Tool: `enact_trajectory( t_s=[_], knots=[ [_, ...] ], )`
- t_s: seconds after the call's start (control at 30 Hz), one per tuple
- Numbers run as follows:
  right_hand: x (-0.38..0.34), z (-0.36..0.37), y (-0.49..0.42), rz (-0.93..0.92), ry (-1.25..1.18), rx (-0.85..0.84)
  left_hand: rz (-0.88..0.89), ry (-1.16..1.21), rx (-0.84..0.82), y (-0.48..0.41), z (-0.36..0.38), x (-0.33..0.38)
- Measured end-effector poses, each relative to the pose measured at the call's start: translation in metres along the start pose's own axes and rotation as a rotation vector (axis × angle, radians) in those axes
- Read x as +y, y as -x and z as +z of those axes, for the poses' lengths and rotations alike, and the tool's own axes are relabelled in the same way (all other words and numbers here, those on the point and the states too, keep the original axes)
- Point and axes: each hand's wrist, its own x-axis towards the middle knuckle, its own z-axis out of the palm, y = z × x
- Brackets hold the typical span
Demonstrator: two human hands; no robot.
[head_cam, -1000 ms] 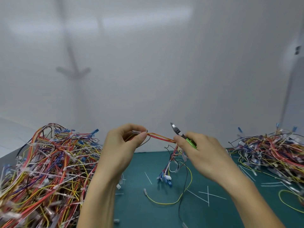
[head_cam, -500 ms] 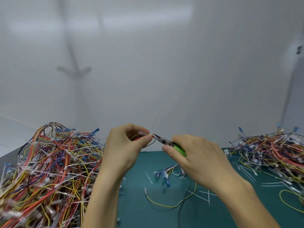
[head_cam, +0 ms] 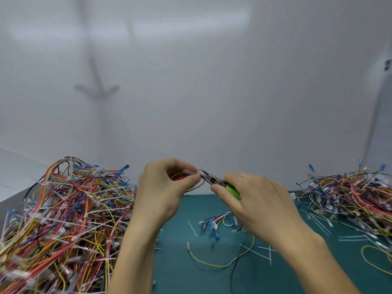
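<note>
My left hand (head_cam: pixel 163 189) pinches a small wire bundle (head_cam: pixel 184 177) between thumb and fingers, held up above the green mat (head_cam: pixel 212 279). A white cable tie end sticks out at the pinch. My right hand (head_cam: pixel 258 200) grips green-handled cutters (head_cam: pixel 218 182). Their metal jaws point left and touch the bundle right beside my left fingertips. The bundle's loose ends with blue terminals (head_cam: pixel 214 224) hang down onto the mat under my right hand.
A big tangled heap of coloured wires (head_cam: pixel 59 225) fills the left side. A smaller heap (head_cam: pixel 356 196) lies at the right. Cut white tie pieces (head_cam: pixel 269 252) and a loose yellow wire (head_cam: pixel 214 264) lie on the mat. A white wall stands close behind.
My right hand moved left and tipped the cutters down from pointing upward, bringing the jaws to the bundle at my left fingertips. The hanging wire ends shifted on the mat.
</note>
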Motion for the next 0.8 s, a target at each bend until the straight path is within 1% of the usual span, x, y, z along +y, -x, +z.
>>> enact_trajectory(
  t_s=[0.23,0.8],
  knots=[
    [0.0010,-0.0005,-0.0007,0.005,-0.011,0.012,0.016,-0.009,-0.006,-0.0006,-0.0003,-0.0011],
    [0.0037,-0.0012,-0.0016,0.027,-0.062,-0.032,0.046,-0.045,-0.029,-0.0009,0.0000,-0.0016]
  ],
)
